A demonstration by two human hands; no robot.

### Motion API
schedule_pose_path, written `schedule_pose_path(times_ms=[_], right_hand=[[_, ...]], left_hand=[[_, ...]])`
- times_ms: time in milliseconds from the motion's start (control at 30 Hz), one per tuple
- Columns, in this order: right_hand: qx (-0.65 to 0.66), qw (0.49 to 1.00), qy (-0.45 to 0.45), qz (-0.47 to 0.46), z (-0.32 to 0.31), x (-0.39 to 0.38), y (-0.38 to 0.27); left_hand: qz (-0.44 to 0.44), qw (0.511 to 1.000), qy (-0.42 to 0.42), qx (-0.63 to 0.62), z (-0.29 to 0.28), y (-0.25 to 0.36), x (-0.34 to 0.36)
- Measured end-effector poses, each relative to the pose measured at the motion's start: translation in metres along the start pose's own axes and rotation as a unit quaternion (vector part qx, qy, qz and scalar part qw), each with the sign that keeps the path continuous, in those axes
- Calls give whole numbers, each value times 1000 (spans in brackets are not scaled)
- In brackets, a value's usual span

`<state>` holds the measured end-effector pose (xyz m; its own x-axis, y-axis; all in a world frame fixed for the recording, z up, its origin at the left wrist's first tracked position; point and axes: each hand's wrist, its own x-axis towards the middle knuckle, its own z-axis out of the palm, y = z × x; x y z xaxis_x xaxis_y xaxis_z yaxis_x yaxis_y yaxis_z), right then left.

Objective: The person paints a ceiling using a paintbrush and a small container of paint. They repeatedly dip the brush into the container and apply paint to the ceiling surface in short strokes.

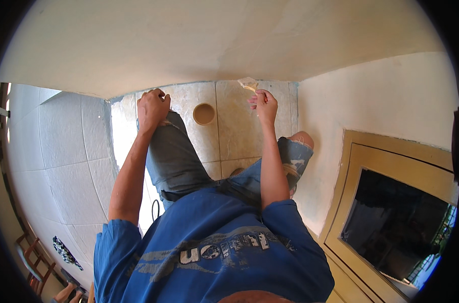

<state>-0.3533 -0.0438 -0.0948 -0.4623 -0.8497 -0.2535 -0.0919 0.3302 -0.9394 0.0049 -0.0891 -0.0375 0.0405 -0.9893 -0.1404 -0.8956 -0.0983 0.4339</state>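
Note:
Pinched in the fingers of my right hand (265, 105) is a paintbrush (248, 84), its pale bristles pointing up and left, close to where the wall meets the floor. My left hand (152, 108) lies on my left knee with its fingers curled in; I see nothing in it. On the floor between my hands stands a round tan container (204, 114), apart from both of them. The cream wall (189, 45) rises in front of me, with darker patches on its surface.
Light floor tiles (234, 126) lie under the container. To the right are a side wall (381, 91) and a yellow-brown frame (348, 151) around a dark pane. Far left, a wooden chair (35, 260) and a checked cloth (66, 252) are visible, with another person's legs (67, 293) nearby.

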Motion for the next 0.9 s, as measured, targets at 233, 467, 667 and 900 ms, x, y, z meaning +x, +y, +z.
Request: schedule_pose_path(times_ms=[233, 467, 667, 900], right_hand=[[51, 998, 18, -40, 11, 4, -44], [64, 992, 48, -97, 0, -32, -174], [41, 987, 54, -146, -15, -61, -283], [13, 974, 47, -220, -33, -75, -367]], left_hand=[[1, 1000, 17, 6, 0, -2, -2], [10, 1000, 9, -3, 2, -3, 1], [29, 999, 26, 0, -2, 0, -3], [25, 999, 25, 12, -1, 2, -2]])
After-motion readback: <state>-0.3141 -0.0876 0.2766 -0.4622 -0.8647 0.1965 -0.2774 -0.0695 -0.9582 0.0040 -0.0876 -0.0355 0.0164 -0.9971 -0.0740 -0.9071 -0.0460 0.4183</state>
